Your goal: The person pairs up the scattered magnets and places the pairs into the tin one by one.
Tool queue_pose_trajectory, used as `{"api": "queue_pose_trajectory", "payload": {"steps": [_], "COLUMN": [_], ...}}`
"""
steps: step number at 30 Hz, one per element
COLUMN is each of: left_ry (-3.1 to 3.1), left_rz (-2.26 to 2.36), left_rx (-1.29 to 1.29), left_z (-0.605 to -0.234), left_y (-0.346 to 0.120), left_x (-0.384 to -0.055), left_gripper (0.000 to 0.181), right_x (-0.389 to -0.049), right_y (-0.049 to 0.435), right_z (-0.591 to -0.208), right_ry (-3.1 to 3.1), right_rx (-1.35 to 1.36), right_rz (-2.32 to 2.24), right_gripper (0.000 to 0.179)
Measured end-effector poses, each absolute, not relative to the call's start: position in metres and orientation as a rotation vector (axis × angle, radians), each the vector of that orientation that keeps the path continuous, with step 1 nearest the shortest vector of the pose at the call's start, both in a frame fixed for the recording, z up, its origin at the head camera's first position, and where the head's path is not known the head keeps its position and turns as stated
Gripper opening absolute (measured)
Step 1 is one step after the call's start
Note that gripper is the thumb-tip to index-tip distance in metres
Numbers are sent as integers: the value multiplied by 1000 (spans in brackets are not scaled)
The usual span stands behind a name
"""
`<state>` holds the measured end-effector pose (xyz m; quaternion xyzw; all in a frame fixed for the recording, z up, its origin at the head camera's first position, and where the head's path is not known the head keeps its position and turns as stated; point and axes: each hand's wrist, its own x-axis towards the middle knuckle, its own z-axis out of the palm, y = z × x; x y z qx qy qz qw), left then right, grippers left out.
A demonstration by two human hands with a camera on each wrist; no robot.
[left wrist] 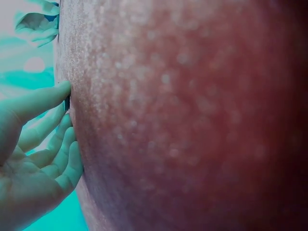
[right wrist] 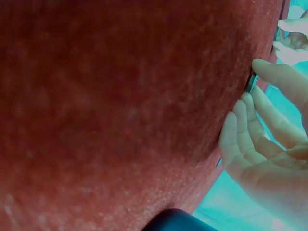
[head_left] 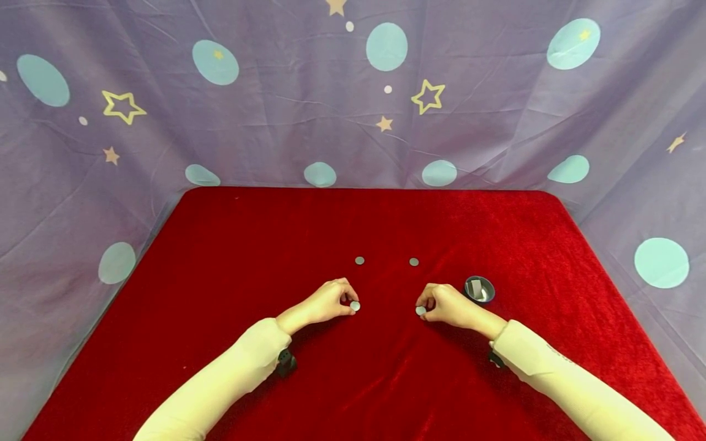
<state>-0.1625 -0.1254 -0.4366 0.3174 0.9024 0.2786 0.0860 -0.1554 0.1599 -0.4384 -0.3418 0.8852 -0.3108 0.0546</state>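
Thumb and fingertips of my left hand (head_left: 331,300) pinch a small pale round disc (head_left: 355,305) at the cloth. Opposite it, my right hand (head_left: 447,304) pinches a similar disc (head_left: 421,310) in the same way. Seen edge-on in the left wrist view, the left disc (left wrist: 67,103) is a thin dark strip between thumb and finger. The right wrist view shows the right disc (right wrist: 251,82) edge-on too. Farther back, a left-hand grey disc (head_left: 360,260) and a right-hand grey disc (head_left: 414,261) lie flat, touched by neither hand.
Just beyond my right hand stands a small dark bowl (head_left: 492,294) with a grey rectangular piece (head_left: 477,288) and something white inside. Red velvety cloth (head_left: 265,245) covers the table. A patterned purple curtain (head_left: 276,135) hangs along the back and both sides.
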Motion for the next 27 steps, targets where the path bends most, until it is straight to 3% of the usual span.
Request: {"api": "queue_pose_trajectory", "payload": {"steps": [27], "left_ry": [2643], "left_rz": [888], "left_rx": [999], "left_z": [-436], "left_y": [-106], "left_x": [-164], "left_gripper": [15], "right_x": [-160], "right_y": [141], "right_z": [-435], "right_ry": [2642], "right_rx": [-1030], "right_rz": [-957], "right_gripper": [12]}}
